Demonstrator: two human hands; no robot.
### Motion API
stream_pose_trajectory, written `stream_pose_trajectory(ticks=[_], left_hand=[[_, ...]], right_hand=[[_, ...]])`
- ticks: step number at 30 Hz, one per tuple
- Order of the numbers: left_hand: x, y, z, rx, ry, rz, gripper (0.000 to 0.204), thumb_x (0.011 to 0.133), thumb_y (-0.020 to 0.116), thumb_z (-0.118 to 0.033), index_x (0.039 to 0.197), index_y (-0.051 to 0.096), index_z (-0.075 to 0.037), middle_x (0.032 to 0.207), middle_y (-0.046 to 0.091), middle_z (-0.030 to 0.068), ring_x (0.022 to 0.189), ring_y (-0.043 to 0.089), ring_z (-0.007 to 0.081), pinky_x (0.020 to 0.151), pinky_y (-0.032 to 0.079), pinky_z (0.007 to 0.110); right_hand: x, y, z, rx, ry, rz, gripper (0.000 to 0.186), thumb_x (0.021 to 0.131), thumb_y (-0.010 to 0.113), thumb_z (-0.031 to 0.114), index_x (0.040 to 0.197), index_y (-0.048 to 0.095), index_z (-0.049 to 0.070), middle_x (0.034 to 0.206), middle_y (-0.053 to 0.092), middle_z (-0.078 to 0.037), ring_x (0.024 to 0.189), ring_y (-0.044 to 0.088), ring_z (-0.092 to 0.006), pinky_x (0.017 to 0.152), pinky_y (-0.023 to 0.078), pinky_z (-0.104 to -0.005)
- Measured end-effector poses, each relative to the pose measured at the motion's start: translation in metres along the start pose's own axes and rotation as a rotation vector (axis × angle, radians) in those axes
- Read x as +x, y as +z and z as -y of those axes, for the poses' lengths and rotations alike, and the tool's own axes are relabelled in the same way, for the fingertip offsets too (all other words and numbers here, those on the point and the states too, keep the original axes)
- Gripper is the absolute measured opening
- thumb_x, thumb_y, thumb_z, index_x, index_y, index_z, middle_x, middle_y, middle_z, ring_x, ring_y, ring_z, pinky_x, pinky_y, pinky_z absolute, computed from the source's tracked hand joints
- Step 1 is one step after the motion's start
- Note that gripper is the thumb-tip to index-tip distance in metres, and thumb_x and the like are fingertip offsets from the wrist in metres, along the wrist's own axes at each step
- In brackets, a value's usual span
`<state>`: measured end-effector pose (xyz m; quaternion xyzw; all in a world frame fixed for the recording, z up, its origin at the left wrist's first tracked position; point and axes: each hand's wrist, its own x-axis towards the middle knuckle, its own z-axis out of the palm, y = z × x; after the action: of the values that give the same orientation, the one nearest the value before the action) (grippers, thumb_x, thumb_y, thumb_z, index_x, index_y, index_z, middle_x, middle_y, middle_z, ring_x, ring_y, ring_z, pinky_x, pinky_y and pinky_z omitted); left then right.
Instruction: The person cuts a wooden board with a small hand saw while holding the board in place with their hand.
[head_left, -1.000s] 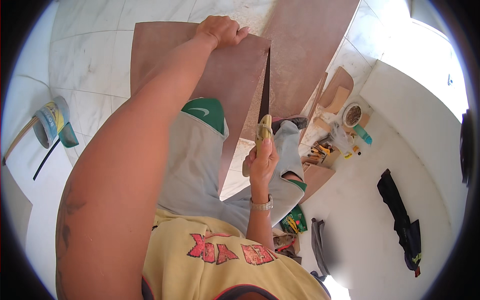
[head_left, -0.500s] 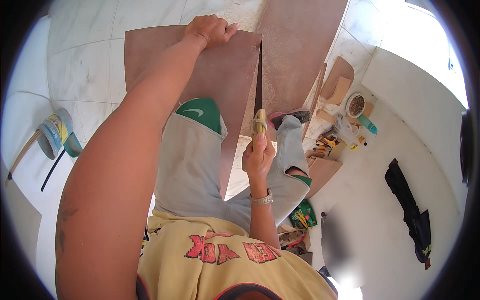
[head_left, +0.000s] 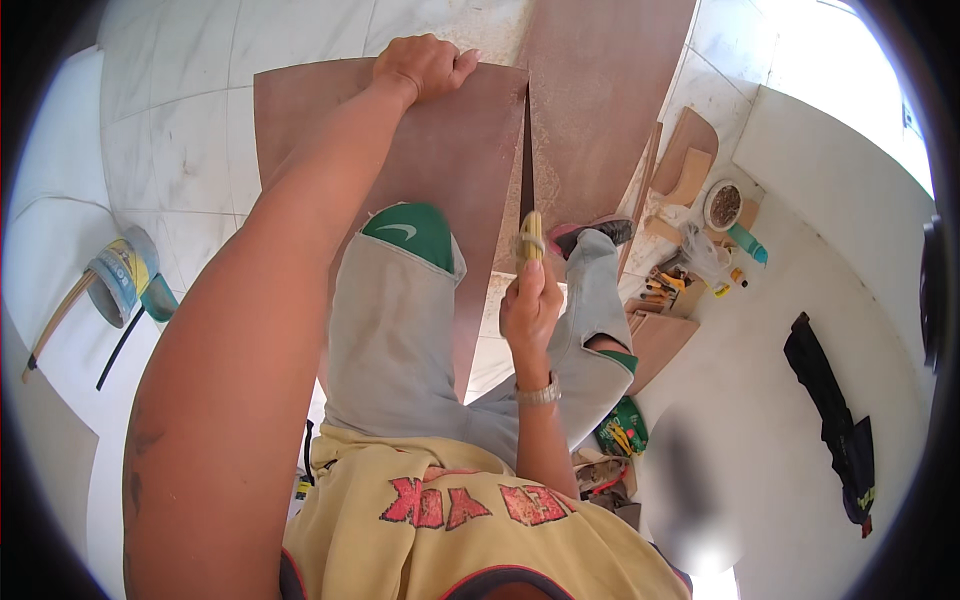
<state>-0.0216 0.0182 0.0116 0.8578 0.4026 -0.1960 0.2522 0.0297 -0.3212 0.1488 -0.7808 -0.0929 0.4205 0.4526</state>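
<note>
My left hand (head_left: 425,68) is closed over the far edge of a brown board (head_left: 310,115), its thumb pointing right. In my right hand (head_left: 531,305) is the pale yellow handle of a handsaw (head_left: 529,165). Its dark, tapering blade lies along the board's right edge, pointing away from me. Whether the teeth touch the board cannot be seen. My left knee, in grey trousers with a green patch (head_left: 410,236), is over the board, hiding part of it.
A second brown board (head_left: 600,90) lies right of the blade, dusted with sawdust, my shoe (head_left: 600,236) beside it. Offcuts (head_left: 688,150), a round container (head_left: 723,205), a teal bottle (head_left: 748,243) and hand tools (head_left: 660,287) lie rightward. A blue bucket (head_left: 120,275) stands left.
The handsaw and my right hand have moved slightly away from me along the board. My left hand keeps its place on the far edge. The whole view has shifted a little.
</note>
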Motion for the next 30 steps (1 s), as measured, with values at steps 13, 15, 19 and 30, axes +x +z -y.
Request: stream_pose_trajectory(ticks=[13,15,19,30], left_hand=[[-0.001,0.002,-0.003,-0.023,0.006,-0.009,0.067,0.109,0.035,-0.062,0.096,0.082,-0.016,0.092,0.079,0.0137,0.09,0.074,0.0376,0.086,0.059,0.05],[-0.003,0.0,0.001,-0.025,-0.007,0.0,0.067,0.108,0.035,-0.062,0.095,0.082,-0.016,0.092,0.079,0.0139,0.091,0.074,0.0377,0.087,0.059,0.05],[0.014,0.0,-0.013,0.004,0.026,-0.033,0.067,0.108,0.035,-0.061,0.095,0.082,-0.016,0.093,0.079,0.0141,0.093,0.074,0.038,0.088,0.058,0.05],[0.001,0.002,0.0,0.005,-0.038,-0.007,0.066,0.108,0.037,-0.061,0.095,0.082,-0.014,0.097,0.08,0.0135,0.095,0.075,0.0355,0.087,0.059,0.048]], right_hand=[[-0.001,-0.001,-0.02,0.061,0.024,0.048,0.046,0.114,0.048,0.028,0.149,0.06,0.001,0.076,0.058,0.003,0.062,0.04,-0.0042,0.054,0.034,-0.0261],[0.009,0.008,-0.013,-0.015,0.044,0.042,0.047,0.113,0.048,0.029,0.15,0.059,0.001,0.076,0.059,0.001,0.065,0.042,-0.0049,0.056,0.035,-0.0273],[0.185,0.054,0.023,-0.094,-0.162,0.023,0.047,0.111,0.047,0.034,0.136,0.065,-0.002,0.074,0.057,-0.005,0.068,0.047,-0.0123,0.061,0.041,-0.037],[0.047,0.02,-0.01,-0.09,-0.016,0.033,0.051,0.112,0.049,0.029,0.151,0.057,-0.002,0.115,0.075,-0.01,0.078,0.057,-0.0117,0.074,0.051,-0.0301]])
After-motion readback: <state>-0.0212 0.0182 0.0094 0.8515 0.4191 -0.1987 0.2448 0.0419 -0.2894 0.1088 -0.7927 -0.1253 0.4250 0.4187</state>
